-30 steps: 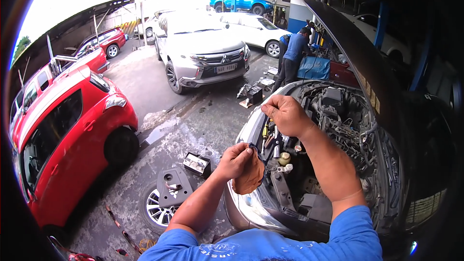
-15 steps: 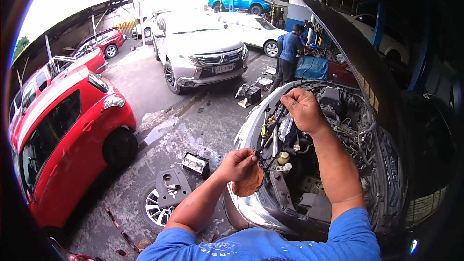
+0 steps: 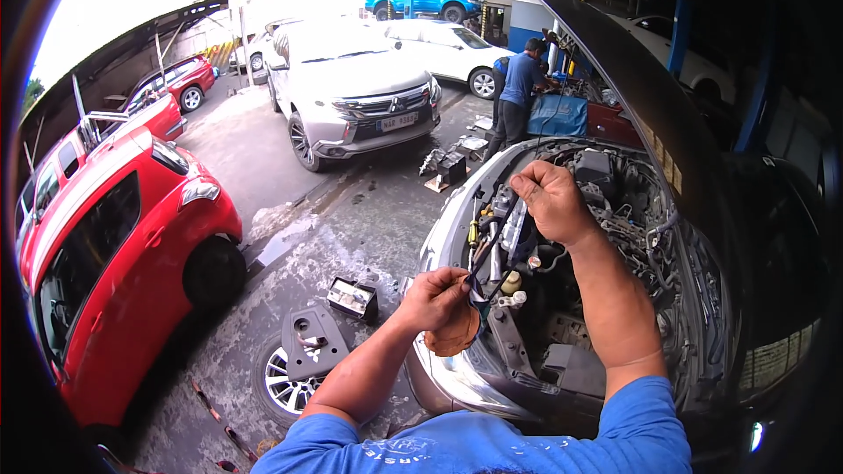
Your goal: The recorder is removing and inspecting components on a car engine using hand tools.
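A thin dark strip [image 3: 497, 239] runs slantwise between my hands, above the front of a car's open engine bay [image 3: 606, 211]. My right hand [image 3: 553, 202] pinches its upper end between thumb and fingers. Lower and to the left, my left hand [image 3: 435, 297] is closed around the other end. Below those fingers hangs a flat, rounded, orange-brown piece [image 3: 453, 336], seemingly cloth or leather; its exact kind is unclear. Under the strip, a yellow-handled screwdriver [image 3: 473, 233] and other tools lie along the car's front edge.
The raised hood [image 3: 628, 70] slants over the engine's right side. On the floor at left are a car battery [image 3: 352, 298] and a wheel [image 3: 281, 386] with a grey plastic cover [image 3: 313, 342] on it. A red car [image 3: 132, 246] stands farther left. Another person [image 3: 523, 92] bends over work behind.
The surroundings have shifted slightly left in the view. Both hands keep their grip on the dark strip, and the orange-brown piece has turned a little.
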The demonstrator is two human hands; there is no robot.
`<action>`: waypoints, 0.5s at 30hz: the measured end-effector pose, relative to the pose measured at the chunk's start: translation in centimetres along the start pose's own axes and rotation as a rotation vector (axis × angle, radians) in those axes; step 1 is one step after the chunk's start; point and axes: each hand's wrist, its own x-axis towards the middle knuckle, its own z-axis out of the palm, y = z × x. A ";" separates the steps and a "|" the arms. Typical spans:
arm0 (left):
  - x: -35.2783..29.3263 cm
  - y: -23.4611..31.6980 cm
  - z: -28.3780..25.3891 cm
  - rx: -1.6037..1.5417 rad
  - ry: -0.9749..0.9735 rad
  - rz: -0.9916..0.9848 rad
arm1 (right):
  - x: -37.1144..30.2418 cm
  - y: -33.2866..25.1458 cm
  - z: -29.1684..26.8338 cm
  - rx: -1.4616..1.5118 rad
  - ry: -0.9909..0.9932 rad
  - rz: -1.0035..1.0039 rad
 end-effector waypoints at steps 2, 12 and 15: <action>0.1 -0.1 0.1 -0.037 -0.001 0.016 | -0.1 0.1 -0.2 -0.017 0.000 -0.014; 0.5 -0.2 0.2 0.284 -0.029 -0.022 | -0.2 0.0 -0.4 -0.027 0.016 0.001; 0.6 -1.3 0.8 -0.061 0.006 0.017 | -0.3 0.6 -0.4 -0.019 0.023 0.001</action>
